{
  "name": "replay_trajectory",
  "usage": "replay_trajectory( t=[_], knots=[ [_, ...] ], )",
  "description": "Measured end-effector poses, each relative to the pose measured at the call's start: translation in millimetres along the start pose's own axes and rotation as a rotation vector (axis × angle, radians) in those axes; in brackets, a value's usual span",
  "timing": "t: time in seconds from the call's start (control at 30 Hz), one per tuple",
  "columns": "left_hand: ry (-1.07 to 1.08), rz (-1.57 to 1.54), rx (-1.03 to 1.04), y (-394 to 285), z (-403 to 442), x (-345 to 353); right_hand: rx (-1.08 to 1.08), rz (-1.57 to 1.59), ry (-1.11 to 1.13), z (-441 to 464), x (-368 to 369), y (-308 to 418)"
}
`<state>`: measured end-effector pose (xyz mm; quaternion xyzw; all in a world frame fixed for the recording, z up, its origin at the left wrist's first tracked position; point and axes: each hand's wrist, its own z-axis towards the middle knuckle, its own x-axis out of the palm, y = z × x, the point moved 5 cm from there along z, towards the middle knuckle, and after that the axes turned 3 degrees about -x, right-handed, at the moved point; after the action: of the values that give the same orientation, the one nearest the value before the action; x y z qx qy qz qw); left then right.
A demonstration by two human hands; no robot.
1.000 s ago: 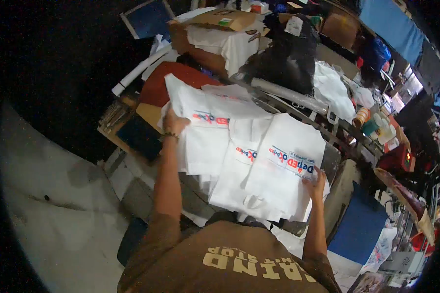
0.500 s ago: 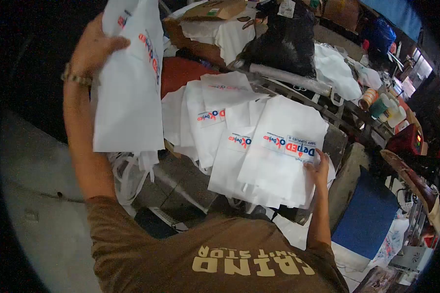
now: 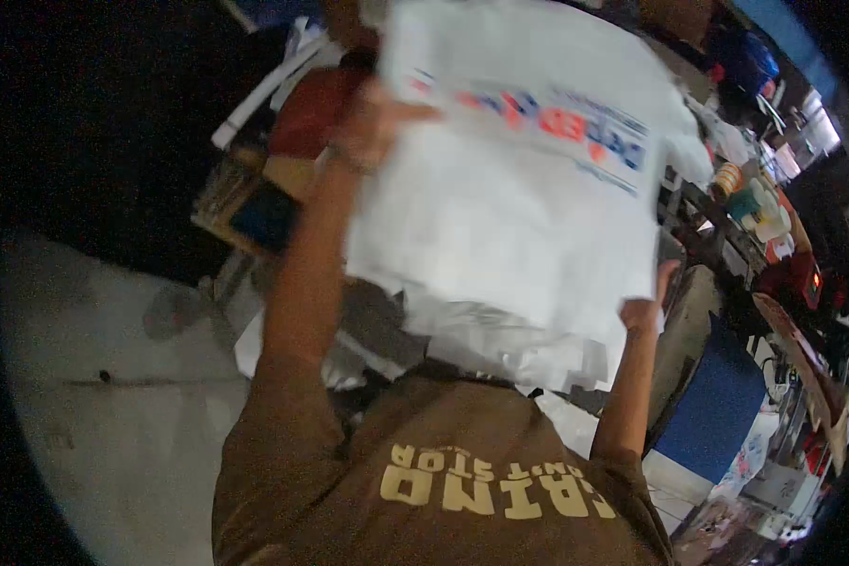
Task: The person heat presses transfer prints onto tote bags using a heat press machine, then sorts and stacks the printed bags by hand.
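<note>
A large white printed tote bag, blurred by motion, spans the space between my hands, with red and blue lettering across its upper part. My left hand is closed on its left edge, the thumb lying over the front face. At the lower right edge, my right hand grips the white material with the thumb pointing up and the other fingers hidden behind. Under the front bag hang more white bags, their lower edges crumpled. How many layers each hand holds is hidden.
A red surface shows behind my left hand. On the right stand a blue panel, several jars and a red device with a lit light. Grey floor lies at the left.
My left hand has swung right with its white bags, which now cover the bags that lay spread out in front. My right hand has shifted slightly right, still at the bags' edge.
</note>
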<state>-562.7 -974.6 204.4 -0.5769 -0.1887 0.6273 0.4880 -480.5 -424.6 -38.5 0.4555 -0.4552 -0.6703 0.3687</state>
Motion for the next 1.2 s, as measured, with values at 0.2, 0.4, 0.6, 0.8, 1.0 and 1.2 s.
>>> replay_trajectory(
  t=[0.2,0.4,0.6,0.8,1.0,1.2],
  knots=[
    [-0.565,-0.016,-0.370,107.6,-78.9,160.3,0.232,0.087,0.155,8.7,0.1,-22.8],
    [-0.675,0.044,-0.406,113.0,-280.0,162.6,0.091,-1.226,0.427,48.9,0.9,65.9],
    [-0.496,0.233,-0.944,319.0,-532.9,267.7,-0.486,-0.520,0.523,57.6,198.6,172.7],
    [0.004,-0.039,-1.543,395.3,-571.0,274.9,-0.749,-0.623,0.935,-48.3,385.4,201.2],
    [0.002,-0.107,-1.542,592.3,-575.2,323.8,-0.750,-0.838,0.783,-38.6,363.1,110.5],
    [-0.138,-0.134,-1.605,771.4,-577.6,353.4,-0.624,-1.000,0.660,-57.4,376.3,119.9]
  ],
)
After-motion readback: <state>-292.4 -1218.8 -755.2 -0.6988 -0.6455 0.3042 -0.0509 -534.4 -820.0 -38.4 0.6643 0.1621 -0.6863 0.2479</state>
